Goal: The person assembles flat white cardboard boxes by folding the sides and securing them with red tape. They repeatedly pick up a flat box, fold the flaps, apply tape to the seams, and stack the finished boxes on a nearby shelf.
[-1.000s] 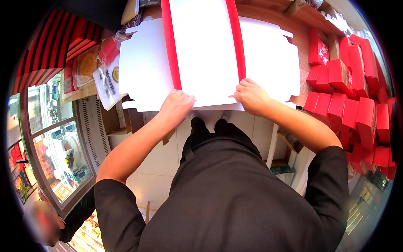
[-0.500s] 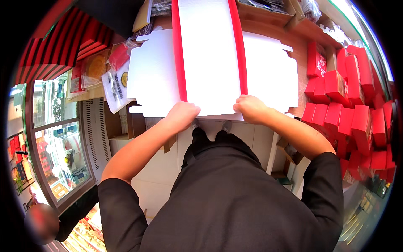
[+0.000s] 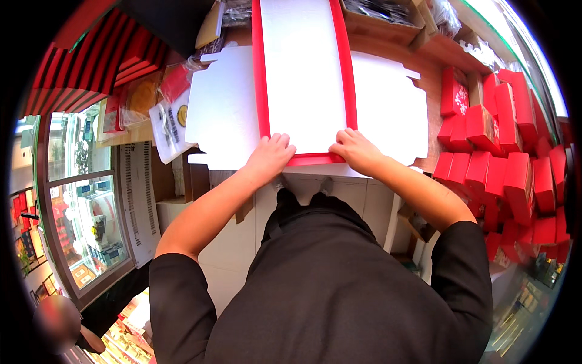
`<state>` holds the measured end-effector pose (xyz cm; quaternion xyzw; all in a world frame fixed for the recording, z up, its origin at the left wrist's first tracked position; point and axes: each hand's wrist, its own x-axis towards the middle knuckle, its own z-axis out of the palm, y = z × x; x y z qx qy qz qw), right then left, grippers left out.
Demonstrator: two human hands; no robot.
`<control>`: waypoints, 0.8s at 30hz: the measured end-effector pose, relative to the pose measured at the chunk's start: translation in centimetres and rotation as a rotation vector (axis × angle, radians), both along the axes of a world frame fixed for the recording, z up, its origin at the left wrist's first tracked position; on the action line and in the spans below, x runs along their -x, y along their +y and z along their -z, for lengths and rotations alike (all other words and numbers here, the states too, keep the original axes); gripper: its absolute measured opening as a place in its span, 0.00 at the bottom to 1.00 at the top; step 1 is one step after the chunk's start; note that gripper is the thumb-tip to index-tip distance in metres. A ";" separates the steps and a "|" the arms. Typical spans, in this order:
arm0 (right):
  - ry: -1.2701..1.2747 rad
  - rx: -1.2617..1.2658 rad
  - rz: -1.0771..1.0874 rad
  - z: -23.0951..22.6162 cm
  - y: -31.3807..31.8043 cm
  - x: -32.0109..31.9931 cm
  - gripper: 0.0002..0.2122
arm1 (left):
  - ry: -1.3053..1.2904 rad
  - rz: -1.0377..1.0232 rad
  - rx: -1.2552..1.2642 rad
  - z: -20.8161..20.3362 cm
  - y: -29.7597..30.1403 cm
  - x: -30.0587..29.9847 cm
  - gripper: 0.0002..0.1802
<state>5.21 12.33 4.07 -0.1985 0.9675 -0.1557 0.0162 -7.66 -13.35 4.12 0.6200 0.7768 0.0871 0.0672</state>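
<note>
A long cardboard box (image 3: 303, 79), white inside with red edges, lies lengthwise in front of me. Its near end has a raised red edge (image 3: 316, 159). My left hand (image 3: 271, 159) is closed on the near left corner, fingers curled over the inside. On the near right corner, my right hand (image 3: 357, 151) grips in the same way, its thumb side inward. White flaps (image 3: 221, 106) spread flat on the left of the box, and a matching white flap (image 3: 391, 109) spreads on the right. The box's far end runs out of the picture.
Several small red boxes (image 3: 483, 128) are stacked at the right. Red and black striped boxes (image 3: 91, 54) pile up at the far left, by plastic packets (image 3: 173, 124). An open carton (image 3: 382, 21) stands at the back. Another person's blurred head (image 3: 57, 323) is at lower left.
The near end of the box has gone from a flat white edge to a raised red one. My hands have shifted slightly, with fingers now hooked over the corners.
</note>
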 end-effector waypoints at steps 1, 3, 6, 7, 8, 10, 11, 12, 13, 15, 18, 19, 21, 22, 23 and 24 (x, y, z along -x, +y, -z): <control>-0.025 -0.001 0.030 0.1 -0.1 -0.1 0.08 | -0.030 -0.037 0.004 0.2 0.0 -0.2 0.07; -0.076 -0.005 0.092 0.6 -0.4 -0.1 0.05 | -0.091 -0.109 0.012 0.8 0.0 -0.5 0.06; -0.239 -0.075 0.070 -1.0 -0.5 0.2 0.04 | -0.150 -0.164 0.132 -0.5 -0.3 -0.7 0.05; -0.276 -0.088 0.057 -1.3 -0.5 0.2 0.05 | -0.138 -0.135 0.118 -0.6 -0.5 -0.9 0.05; -0.197 -0.069 0.005 -0.9 -0.1 -0.2 0.05 | -0.126 -0.106 0.104 -0.6 -0.8 -1.3 0.05; -0.084 -0.118 -0.051 0.0 0.2 -0.8 0.04 | -0.095 -0.046 0.082 -0.1 -1.1 -1.4 0.05; -0.028 -0.141 -0.078 0.2 0.2 -1.0 0.04 | -0.076 -0.015 0.074 0.5 -1.2 -1.4 0.05; -0.089 -0.187 -0.040 0.4 -0.1 -1.2 0.04 | -0.057 0.016 0.067 0.9 -1.3 -1.3 0.05; -0.148 -0.235 -0.005 0.2 -0.9 -1.2 0.04 | -0.079 -0.014 0.069 1.1 -1.2 -1.3 0.04; -0.191 -0.293 0.058 -0.4 -1.5 -1.5 0.04 | -0.123 -0.073 0.073 1.2 -0.9 -1.3 0.04; -0.068 -0.196 0.146 -0.3 -2.9 -2.4 0.04 | -0.145 -0.113 0.081 0.8 -0.3 -2.5 0.03; 0.027 -0.086 0.184 0.7 -4.0 -3.1 0.04 | -0.186 -0.119 0.020 0.7 0.5 -3.4 0.03; 0.125 0.099 0.237 1.7 -5.3 -3.2 0.04 | -0.266 -0.127 -0.106 0.5 2.8 -5.3 0.04; 0.128 0.179 0.251 1.9 -5.8 -3.1 0.04 | -0.276 -0.123 -0.087 0.8 3.7 -5.8 0.07; 0.131 0.258 0.266 2.3 -5.9 -3.1 0.04 | -0.290 -0.090 -0.093 0.9 3.8 -5.6 0.07; 0.119 0.251 0.259 3.7 -5.1 -3.1 0.05 | -0.303 -0.057 -0.099 0.9 3.8 -5.2 0.08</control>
